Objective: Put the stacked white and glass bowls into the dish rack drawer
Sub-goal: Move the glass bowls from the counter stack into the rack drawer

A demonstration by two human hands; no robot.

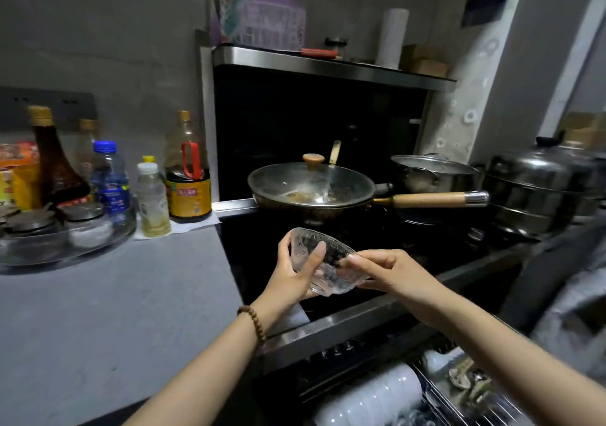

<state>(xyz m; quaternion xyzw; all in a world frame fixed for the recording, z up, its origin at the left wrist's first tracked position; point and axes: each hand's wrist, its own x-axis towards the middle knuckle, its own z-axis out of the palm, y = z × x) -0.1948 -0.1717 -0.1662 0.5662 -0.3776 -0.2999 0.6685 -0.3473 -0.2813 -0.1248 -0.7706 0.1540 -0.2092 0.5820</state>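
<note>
Both hands, left hand (295,274) and right hand (388,269), grip the glass bowl (339,251) from opposite sides, tilted above the stove edge (360,314). The open dish rack drawer (442,399) sits below, holding white bowls (370,396). Lowering the bowl two-handed beside them looks safest.

Clear glass bowl (331,250) w/ embossed pattern, white bowls (370,396), grey counter (114,310), blue-capped bottle (110,179), wood-brown pan handle (429,200).
</note>
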